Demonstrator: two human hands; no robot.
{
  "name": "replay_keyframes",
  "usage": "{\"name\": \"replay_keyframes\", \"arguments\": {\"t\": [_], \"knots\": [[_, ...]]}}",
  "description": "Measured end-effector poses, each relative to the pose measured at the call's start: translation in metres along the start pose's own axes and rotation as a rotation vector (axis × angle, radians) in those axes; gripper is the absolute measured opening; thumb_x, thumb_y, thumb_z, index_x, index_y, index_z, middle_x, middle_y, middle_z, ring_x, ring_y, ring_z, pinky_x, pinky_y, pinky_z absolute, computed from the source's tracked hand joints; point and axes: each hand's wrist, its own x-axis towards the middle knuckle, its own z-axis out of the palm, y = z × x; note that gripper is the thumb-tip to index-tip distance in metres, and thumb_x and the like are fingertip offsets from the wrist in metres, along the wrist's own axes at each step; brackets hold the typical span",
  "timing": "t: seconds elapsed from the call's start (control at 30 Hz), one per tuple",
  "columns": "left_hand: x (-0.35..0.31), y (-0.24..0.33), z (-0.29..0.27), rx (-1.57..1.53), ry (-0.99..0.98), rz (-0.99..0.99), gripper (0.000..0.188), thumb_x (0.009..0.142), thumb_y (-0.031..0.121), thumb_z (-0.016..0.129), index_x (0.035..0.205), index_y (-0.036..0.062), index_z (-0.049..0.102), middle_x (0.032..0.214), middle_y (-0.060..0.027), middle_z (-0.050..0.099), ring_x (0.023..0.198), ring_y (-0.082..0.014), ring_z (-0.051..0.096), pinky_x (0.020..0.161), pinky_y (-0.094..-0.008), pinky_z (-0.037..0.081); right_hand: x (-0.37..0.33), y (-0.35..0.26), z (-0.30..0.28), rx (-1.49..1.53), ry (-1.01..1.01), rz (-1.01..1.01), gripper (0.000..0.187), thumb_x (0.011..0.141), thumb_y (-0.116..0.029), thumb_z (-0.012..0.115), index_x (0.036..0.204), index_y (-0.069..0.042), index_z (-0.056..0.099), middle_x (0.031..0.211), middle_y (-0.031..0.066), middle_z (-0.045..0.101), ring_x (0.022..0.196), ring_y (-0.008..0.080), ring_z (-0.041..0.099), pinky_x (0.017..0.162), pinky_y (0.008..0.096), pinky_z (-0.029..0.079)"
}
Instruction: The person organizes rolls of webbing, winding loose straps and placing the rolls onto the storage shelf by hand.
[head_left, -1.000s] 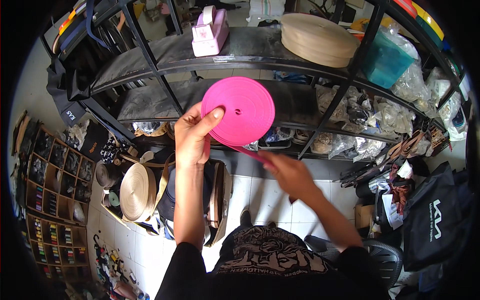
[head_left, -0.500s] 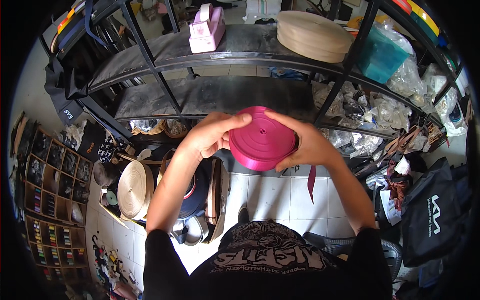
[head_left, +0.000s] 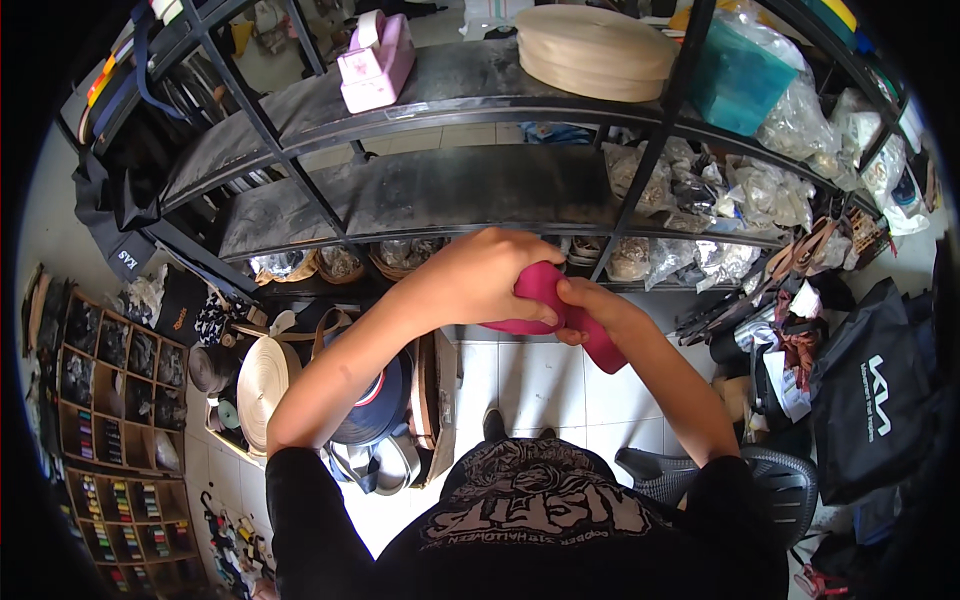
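Note:
In front of the shelves, both my hands grip a magenta roll of ribbon (head_left: pixel 541 287). My left hand (head_left: pixel 488 277) is bent over the roll's left side, fingers curled and mostly hidden on its far side. On the right, my right hand (head_left: pixel 603 312) closes around the ribbon, thumb on top and fingertips below. A darker red stretch of ribbon shows beneath that hand, toward the floor. Much of the roll is covered by my hands, so I cannot tell how far it is unwound.
Ahead stands a black shelf rack (head_left: pixel 430 190) with a pink tape dispenser (head_left: pixel 376 65), a beige webbing roll (head_left: pixel 595 55) and a teal bin (head_left: pixel 740 80). A box of rolls (head_left: pixel 268 390) sits at lower left. At right are a black chair (head_left: pixel 775 490) and black bag (head_left: pixel 870 400).
The ribbon roll has turned from showing its flat face to being tilted and partly covered. My left hand has moved right, over it. The hanging ribbon tail no longer shows separately.

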Motion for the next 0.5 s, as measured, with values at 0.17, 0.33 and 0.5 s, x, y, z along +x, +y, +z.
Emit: {"name": "replay_keyframes", "arguments": {"t": [0.17, 0.33, 0.5], "knots": [[0.015, -0.001, -0.003, -0.167, -0.203, -0.115, 0.04, 0.069, 0.022, 0.08, 0.1, -0.0012, 0.068, 0.09, -0.0142, 0.07, 0.081, -0.0274, 0.068, 0.078, -0.033, 0.052, -0.011, -0.008, -0.005, -0.031, -0.039, 0.104, 0.063, 0.091, -0.063, 0.046, 0.107, -0.003, 0.056, 0.07, 0.007, 0.059, 0.053, 0.0122, 0.057, 0.043, 0.0241, 0.043], [0.011, -0.012, 0.008, -0.679, 0.002, -0.324, 0.034, 0.073, 0.013, 0.08, 0.1, -0.0032, 0.068, 0.088, -0.0074, 0.069, 0.081, -0.0119, 0.063, 0.075, -0.0257, 0.051, -0.022, -0.03, 0.001, -0.147, 0.001, 0.169, 0.067, 0.093, -0.065, 0.038, 0.107, -0.003, 0.057, 0.073, 0.0096, 0.063, 0.058, 0.0165, 0.064, 0.048, 0.0265, 0.052], [0.012, -0.014, 0.017, -0.821, 0.187, -0.393, 0.032, 0.074, 0.018, 0.078, 0.096, -0.0039, 0.069, 0.084, -0.009, 0.069, 0.075, -0.0123, 0.063, 0.071, -0.0257, 0.052, -0.025, -0.043, 0.007, -0.634, 0.423, -0.002, 0.061, 0.097, -0.056, 0.036, 0.122, -0.004, 0.057, 0.083, 0.0126, 0.067, 0.062, 0.0192, 0.065, 0.056, 0.0275, 0.052]]}}
